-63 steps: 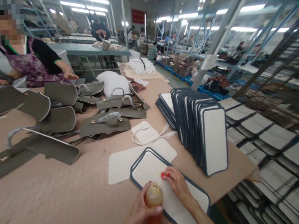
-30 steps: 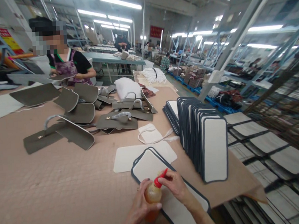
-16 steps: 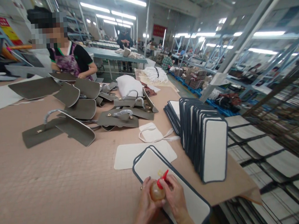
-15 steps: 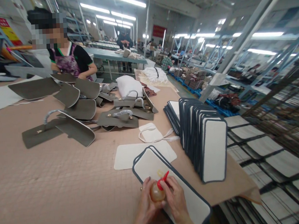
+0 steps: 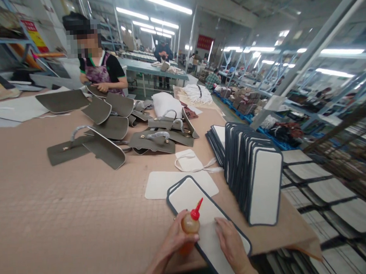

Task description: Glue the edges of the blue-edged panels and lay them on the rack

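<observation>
My left hand (image 5: 178, 233) is wrapped round a squeeze bottle (image 5: 190, 226) of amber liquid with a red pointed nozzle, held upright with a slight tilt. Below it lies a cream panel (image 5: 189, 198) with a dark blue bound edge, on top of at least one similar panel. On the right part of that panel rests my right hand (image 5: 229, 241), its fingers loosely bent and nothing visible in them. Partly covered by the bound panels is a plain white sheet (image 5: 156, 185).
A row of dark-edged panels (image 5: 267, 187) leans at the right. Olive bag pieces (image 5: 110, 151) with wrapped handles lie across the brown tabletop (image 5: 67, 225). A white strap (image 5: 199, 168) curls behind the sheet. Across the table, a person (image 5: 102, 71) handles an olive piece.
My right hand has let go of the bottle's red nozzle and moved right and down onto the panel. The bottle stays in my left hand, now more upright. The camera view has turned slightly left.
</observation>
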`<state>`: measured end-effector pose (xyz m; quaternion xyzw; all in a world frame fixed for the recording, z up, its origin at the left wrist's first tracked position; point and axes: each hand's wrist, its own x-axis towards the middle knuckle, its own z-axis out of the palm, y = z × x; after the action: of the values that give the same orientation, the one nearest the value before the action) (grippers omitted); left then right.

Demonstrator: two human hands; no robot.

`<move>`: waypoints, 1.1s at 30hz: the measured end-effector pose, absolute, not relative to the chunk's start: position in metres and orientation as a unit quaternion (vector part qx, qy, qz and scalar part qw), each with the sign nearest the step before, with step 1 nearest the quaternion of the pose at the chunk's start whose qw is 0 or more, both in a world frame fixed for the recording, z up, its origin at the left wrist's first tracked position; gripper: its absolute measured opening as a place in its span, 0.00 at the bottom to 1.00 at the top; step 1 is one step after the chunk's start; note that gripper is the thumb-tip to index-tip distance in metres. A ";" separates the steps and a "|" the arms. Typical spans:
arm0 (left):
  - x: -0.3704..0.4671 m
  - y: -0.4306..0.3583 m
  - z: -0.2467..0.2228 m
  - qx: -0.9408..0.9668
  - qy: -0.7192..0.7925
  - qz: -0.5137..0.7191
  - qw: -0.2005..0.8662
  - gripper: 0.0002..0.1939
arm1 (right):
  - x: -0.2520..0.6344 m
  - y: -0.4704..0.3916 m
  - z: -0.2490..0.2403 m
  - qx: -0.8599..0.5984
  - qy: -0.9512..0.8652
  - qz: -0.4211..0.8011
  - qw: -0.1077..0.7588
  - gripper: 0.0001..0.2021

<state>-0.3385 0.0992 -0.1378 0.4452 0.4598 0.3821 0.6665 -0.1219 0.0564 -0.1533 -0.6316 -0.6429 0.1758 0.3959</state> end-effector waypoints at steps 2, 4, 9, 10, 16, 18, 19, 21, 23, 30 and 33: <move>-0.342 0.099 -0.131 0.430 0.424 0.384 0.698 0.41 | -0.109 0.050 -0.181 -0.616 -0.664 0.148 0.398 0.20; -0.350 0.098 -0.124 0.429 0.405 0.382 0.711 0.38 | -0.100 0.046 -0.199 -0.603 -0.678 0.139 0.397 0.18; -0.386 0.096 -0.106 0.458 0.431 0.401 0.666 0.37 | -0.092 0.045 -0.204 -0.598 -0.678 0.170 0.391 0.17; -0.392 0.095 -0.101 0.461 0.429 0.405 0.663 0.38 | -0.089 0.046 -0.200 -0.601 -0.672 0.183 0.392 0.18; -0.389 0.082 -0.073 0.439 0.363 0.410 0.713 0.38 | -0.075 0.048 -0.153 -0.654 -0.598 0.229 0.403 0.28; -0.378 0.079 -0.066 0.439 0.339 0.399 0.730 0.38 | -0.085 0.047 -0.122 -0.659 -0.587 0.233 0.409 0.32; -0.372 0.077 -0.063 0.446 0.327 0.388 0.737 0.38 | -0.094 0.046 -0.103 -0.649 -0.589 0.252 0.411 0.31; -0.362 0.076 -0.056 0.468 0.301 0.361 0.748 0.36 | -0.115 0.044 -0.062 -0.600 -0.614 0.303 0.413 0.27; -0.353 0.076 -0.048 0.493 0.265 0.327 0.761 0.34 | -0.134 0.043 -0.023 -0.538 -0.648 0.347 0.413 0.30; -0.322 0.078 -0.022 0.559 0.206 0.287 0.750 0.40 | -0.154 0.039 0.018 -0.531 -0.655 0.358 0.401 0.22; -0.299 0.075 -0.022 0.573 0.309 0.389 0.651 0.36 | -0.161 0.039 0.006 -0.604 -0.598 0.249 0.465 0.22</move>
<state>-0.2993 0.0753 -0.0218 0.5735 0.3094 0.3888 0.6513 -0.1613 0.0393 0.0065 -0.6037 -0.5976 0.2490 0.4651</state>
